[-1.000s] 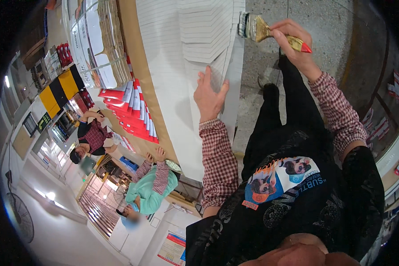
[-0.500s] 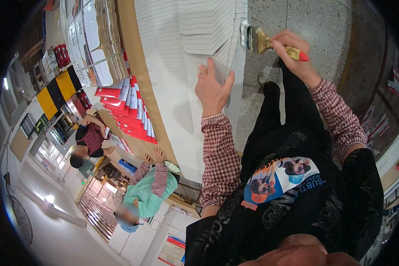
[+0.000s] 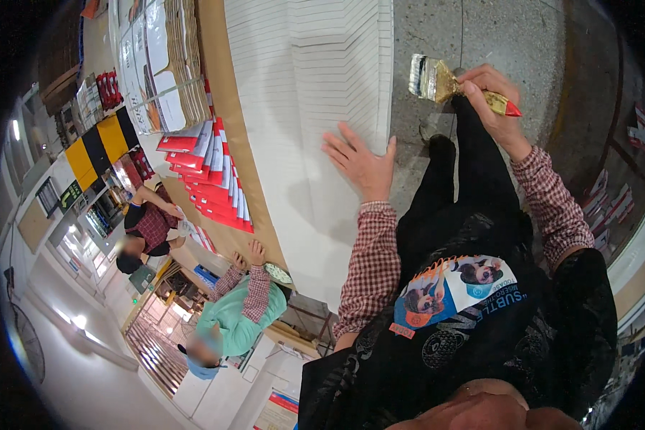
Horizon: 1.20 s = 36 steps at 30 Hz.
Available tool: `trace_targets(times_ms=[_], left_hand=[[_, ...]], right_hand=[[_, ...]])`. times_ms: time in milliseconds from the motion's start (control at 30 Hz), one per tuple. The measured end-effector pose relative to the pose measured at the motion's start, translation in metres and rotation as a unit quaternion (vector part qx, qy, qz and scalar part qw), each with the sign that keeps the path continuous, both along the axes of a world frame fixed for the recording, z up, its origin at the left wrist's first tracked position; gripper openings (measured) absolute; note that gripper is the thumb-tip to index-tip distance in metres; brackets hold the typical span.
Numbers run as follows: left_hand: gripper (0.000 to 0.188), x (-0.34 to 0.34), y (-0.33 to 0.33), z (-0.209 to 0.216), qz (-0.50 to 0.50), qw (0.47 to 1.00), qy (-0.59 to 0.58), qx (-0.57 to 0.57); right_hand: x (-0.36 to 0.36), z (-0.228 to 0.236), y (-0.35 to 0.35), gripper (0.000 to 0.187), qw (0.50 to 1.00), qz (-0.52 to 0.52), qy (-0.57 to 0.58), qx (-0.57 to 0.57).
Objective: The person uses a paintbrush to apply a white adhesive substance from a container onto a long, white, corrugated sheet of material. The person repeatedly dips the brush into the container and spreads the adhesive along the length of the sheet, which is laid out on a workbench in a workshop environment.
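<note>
Left hand spread over paper, right hand holding a brush

The left hand (image 3: 365,163) lies over the paper sheets (image 3: 308,129) near their right edge, grasping nothing. Its back faces up, the fingers fan toward the upper left and the thumb stands apart, pointing up along the edge. Whether the palm presses down cannot be told. The left forearm rises from below in a checked sleeve (image 3: 371,261), almost straight, with the wrist in line.

The right hand (image 3: 500,107) grips the brush (image 3: 441,81) by its handle, thumb and fingers closed around it, the red end poking out to the right. The right forearm slants up and inward from a bent elbow. The brush is over the floor (image 3: 523,43), its bristles pointing left, just beside the paper but apart from it.

The sheets overlap in rows on a brown table (image 3: 242,158). Left of them lie red packets (image 3: 208,179), fanned out, and a tied bundle (image 3: 158,68). Beyond, a co-worker in green (image 3: 251,308) rests both hands at the table's end
</note>
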<state>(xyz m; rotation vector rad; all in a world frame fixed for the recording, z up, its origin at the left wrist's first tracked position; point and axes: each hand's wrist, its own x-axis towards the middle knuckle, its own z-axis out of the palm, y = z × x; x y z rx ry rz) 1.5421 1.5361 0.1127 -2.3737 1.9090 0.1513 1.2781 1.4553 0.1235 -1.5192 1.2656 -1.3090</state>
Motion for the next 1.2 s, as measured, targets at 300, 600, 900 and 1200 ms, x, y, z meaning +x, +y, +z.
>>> trace_targets(times_ms=[300,600,900,1200], left_hand=[[0.085,0.051,-0.027,0.044,-0.032,0.973,0.187,0.130],[0.082,0.056,-0.030,0.049,-0.035,0.969,0.202,0.141],[0.084,0.044,-0.027,0.041,-0.072,0.983,0.121,0.120],[0.099,0.011,0.015,-0.004,-0.036,0.997,0.002,-0.061]], right_hand=[[0.026,-0.003,-0.022,0.014,0.998,-0.011,-0.004,-0.068],[0.037,-0.006,0.006,0.011,0.999,0.019,-0.002,-0.041],[0.047,-0.019,0.021,0.012,0.999,0.026,-0.013,-0.014],[0.020,0.013,0.062,0.018,0.998,-0.010,-0.053,0.029]])
